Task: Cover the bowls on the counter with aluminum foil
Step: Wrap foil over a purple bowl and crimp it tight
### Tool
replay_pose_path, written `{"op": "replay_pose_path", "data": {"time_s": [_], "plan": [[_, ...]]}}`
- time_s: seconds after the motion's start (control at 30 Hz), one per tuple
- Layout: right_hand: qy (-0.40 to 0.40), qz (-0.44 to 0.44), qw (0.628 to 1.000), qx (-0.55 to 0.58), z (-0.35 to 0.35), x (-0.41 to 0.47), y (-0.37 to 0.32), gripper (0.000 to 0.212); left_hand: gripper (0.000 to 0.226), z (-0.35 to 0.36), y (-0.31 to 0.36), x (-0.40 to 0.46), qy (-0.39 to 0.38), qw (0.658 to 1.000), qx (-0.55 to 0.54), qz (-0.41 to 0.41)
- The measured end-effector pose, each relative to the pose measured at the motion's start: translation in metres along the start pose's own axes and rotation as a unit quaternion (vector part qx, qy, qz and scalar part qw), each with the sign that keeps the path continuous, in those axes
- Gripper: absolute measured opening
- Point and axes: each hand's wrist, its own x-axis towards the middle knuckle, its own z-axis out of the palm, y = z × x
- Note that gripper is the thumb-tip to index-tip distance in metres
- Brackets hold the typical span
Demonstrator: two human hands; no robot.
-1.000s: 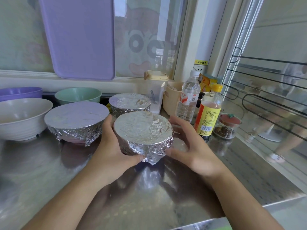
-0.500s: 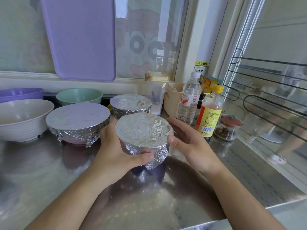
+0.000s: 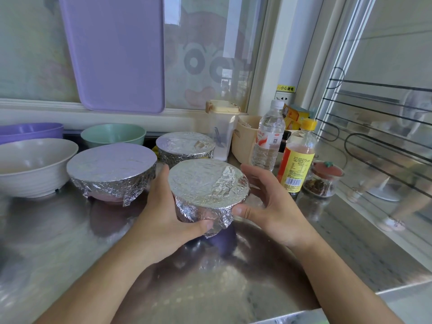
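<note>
Foil-covered bowl (image 3: 205,183) lifted higher | left hand (image 3: 168,220) grips; right hand (image 3: 275,206) open

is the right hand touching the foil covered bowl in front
Touching: in the head view, the right hand's thumb tip presses the foil-covered bowl's rim, though its fingers arch clear behind it.

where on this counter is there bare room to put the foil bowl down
Bare steel counter lies in front of the white bowl and the large foil-covered bowl, and on the right before the yellow-capped bottle and small jar. The back row is crowded.
</note>
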Motion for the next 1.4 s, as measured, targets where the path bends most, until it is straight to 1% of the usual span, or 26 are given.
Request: {"op": "replay_pose_path", "data": {"time_s": [0.1,0.27,0.4,0.53,0.67,0.93,1.07,1.17,1.27,1.4], "plan": [[0.001,-0.008,1.0,-0.012,0.001,-0.001,-0.002,0.09,0.136,-0.001,-0.004,0.001,-0.014,1.0,0.0,0.003],[0.007,-0.014,0.999,-0.041,0.002,-0.002,-0.003,0.09,0.142,0.002,-0.002,-0.001,0.008,0.998,0.053,0.018],[0.008,-0.012,0.998,-0.059,0.003,-0.002,-0.004,0.091,0.138,0.004,0.002,-0.002,0.03,0.997,0.07,0.018],[0.008,-0.002,0.997,-0.078,0.003,-0.002,-0.004,0.104,0.134,0.006,0.008,-0.003,0.053,0.994,0.092,0.026],[0.004,0.003,0.996,-0.093,0.004,-0.003,-0.006,0.117,0.144,0.009,0.013,-0.006,0.076,0.989,0.12,0.029],[-0.026,-0.005,0.994,-0.106,0.006,-0.003,-0.011,0.129,0.145,0.014,0.017,-0.008,0.094,0.985,0.143,0.031],[-0.015,-0.012,0.991,-0.13,0.01,-0.002,-0.011,0.135,0.142,0.015,0.017,-0.009,0.095,0.982,0.16,0.04],[-0.007,-0.016,0.989,-0.147,0.01,-0.002,-0.012,0.135,0.144,0.015,0.018,-0.011,0.093,0.98,0.169,0.042],[-0.001,-0.022,0.987,-0.16,0.011,-0.003,-0.013,0.133,0.148,0.015,0.018,-0.011,0.081,0.982,0.166,0.041],[0.007,-0.03,0.983,-0.18,0.012,-0.003,-0.013,0.132,0.159,0.012,0.017,-0.011,0.054,0.989,0.135,0.036]]}}
